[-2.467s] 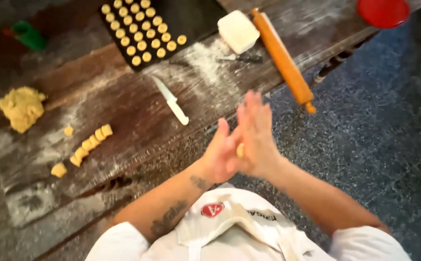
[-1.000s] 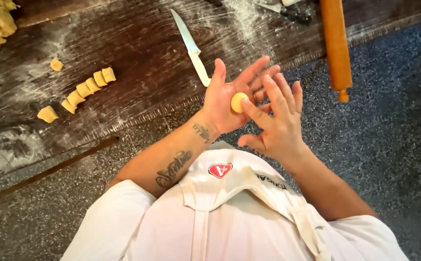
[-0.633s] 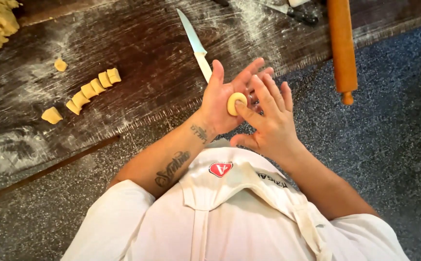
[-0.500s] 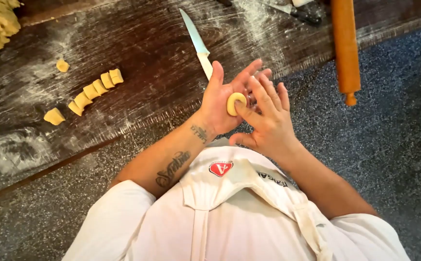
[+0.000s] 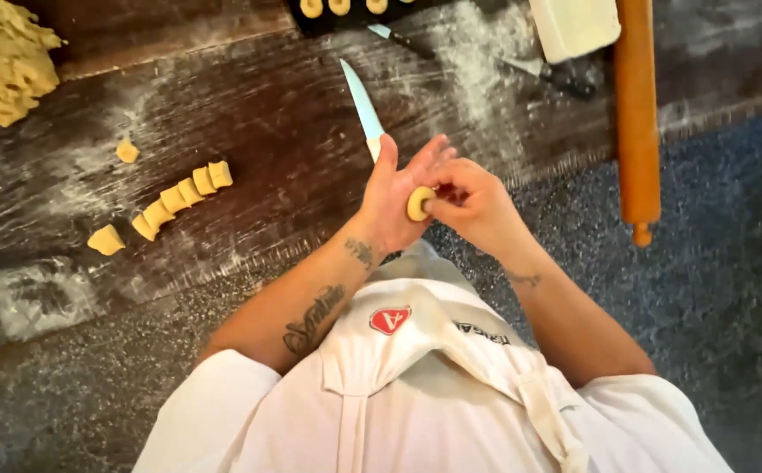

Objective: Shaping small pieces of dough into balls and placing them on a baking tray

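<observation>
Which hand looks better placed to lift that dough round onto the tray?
Probably the right hand: its fingertips already pinch the dough round, while the left hand lies open beneath it as a support.

place: a kitchen or bakery bench
surface: floured dark wooden table
tools: rolling pin, knife, black tray of shaped pieces
food: dough lump, row of cut dough pieces
clothing: white apron and white sleeves
</observation>
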